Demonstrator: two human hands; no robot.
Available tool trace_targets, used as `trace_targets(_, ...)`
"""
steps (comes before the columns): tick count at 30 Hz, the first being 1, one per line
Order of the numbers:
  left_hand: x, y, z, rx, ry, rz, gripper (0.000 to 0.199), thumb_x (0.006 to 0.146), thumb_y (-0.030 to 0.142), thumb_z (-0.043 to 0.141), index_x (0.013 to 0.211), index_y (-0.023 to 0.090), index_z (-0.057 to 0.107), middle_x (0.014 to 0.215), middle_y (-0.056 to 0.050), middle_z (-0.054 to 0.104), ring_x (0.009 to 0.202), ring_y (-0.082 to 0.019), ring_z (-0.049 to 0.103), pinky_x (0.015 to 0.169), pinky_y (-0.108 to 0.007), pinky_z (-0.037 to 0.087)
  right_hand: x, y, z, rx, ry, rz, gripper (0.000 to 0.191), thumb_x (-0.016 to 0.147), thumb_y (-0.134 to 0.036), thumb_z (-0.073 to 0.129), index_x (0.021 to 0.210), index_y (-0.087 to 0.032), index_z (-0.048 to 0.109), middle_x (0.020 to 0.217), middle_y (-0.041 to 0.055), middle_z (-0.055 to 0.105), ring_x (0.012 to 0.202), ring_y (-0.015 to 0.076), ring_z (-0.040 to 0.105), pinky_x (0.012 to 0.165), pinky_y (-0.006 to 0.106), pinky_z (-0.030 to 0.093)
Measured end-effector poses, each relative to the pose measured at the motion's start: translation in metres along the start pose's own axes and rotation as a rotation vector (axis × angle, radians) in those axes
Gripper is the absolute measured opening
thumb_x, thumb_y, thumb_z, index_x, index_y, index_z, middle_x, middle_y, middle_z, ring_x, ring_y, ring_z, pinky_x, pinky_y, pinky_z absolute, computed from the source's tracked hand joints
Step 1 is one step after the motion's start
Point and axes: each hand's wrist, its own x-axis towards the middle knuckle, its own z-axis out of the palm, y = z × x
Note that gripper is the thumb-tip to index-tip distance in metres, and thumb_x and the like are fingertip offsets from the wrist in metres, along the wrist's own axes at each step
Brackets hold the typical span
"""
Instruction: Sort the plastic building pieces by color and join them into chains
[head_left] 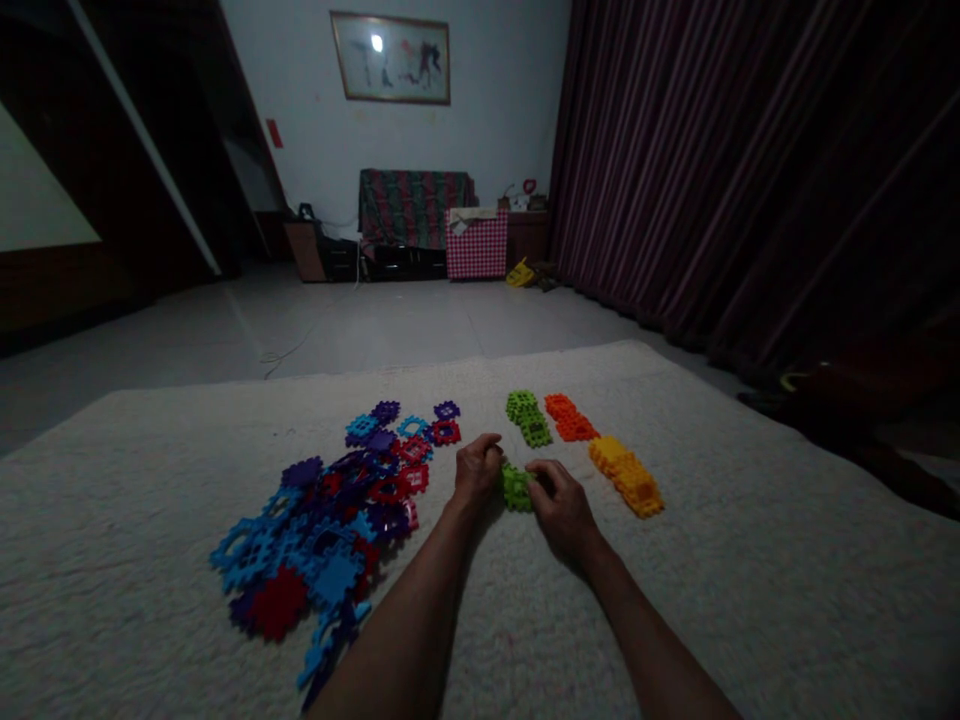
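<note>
Between my two hands are green notched plastic building pieces [517, 488], low over the pale mat. My left hand [478, 472] has its fingers curled at their left edge. My right hand [559, 503] pinches their right edge between thumb and fingers. Just beyond lies a row of overlapping green pieces [529, 417]. To its right are orange pieces [570, 418] and a row of yellow pieces [626, 475]. A loose heap of blue, purple and red pieces [330, 540] spreads out left of my left forearm.
The thick pale mat [750, 560] covers the floor around me. Past its far edge is a tiled floor [420, 325] with a thin cord on it. A cloth-covered cabinet [416, 210] stands against the far wall. Dark curtains [660, 170] hang on the right.
</note>
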Motion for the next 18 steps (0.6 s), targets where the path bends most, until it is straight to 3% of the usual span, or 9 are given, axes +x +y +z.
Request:
trace_targets(4,0.0,0.007,-0.001,0.145,-0.156,0.125,0.033,0.078,0.014,0.052,0.1,0.019,0.077,0.09,-0.006,0.077,0.081,-0.017,0.07,0.082,-0.028,0.053,0.004,0.007,-0.002,0.008,0.09,0.146,0.027,0.088,-0.036,0.047,0.104,-0.019,0.061,0.094,0.0065,0.07,0.083,0.02,0.065,0.074,0.031,0.051)
trace_targets(11,-0.003,0.009,-0.003,0.34,-0.306,0.292,0.05,0.071,0.006,0.051,0.111,0.024,0.074,0.111,-0.006,0.074,0.102,-0.019,0.065,0.097,-0.029,0.047,0.007,0.003,0.003,-0.173,0.108,0.088,0.025,0.085,-0.029,0.044,0.101,-0.021,0.062,0.088,0.0075,0.072,0.076,0.0202,0.066,0.07,0.03,0.051)
trace_targets(14,-0.002,0.012,-0.006,0.371,-0.341,0.293,0.046,0.073,0.008,0.051,0.107,0.025,0.076,0.105,-0.005,0.076,0.097,-0.019,0.067,0.095,-0.028,0.048,0.007,-0.001,0.002,-0.153,0.102,0.076,0.024,0.084,-0.027,0.045,0.1,-0.022,0.063,0.089,0.0066,0.072,0.078,0.0198,0.067,0.072,0.03,0.051)
trace_targets(18,0.002,0.012,-0.012,0.305,-0.388,0.229,0.041,0.073,0.011,0.048,0.098,0.022,0.079,0.089,-0.003,0.077,0.077,-0.016,0.068,0.08,-0.025,0.052,0.007,-0.007,-0.002,0.0,-0.042,0.102,0.026,0.081,-0.029,0.048,0.099,-0.021,0.066,0.084,0.0039,0.072,0.072,0.0181,0.066,0.068,0.029,0.052)
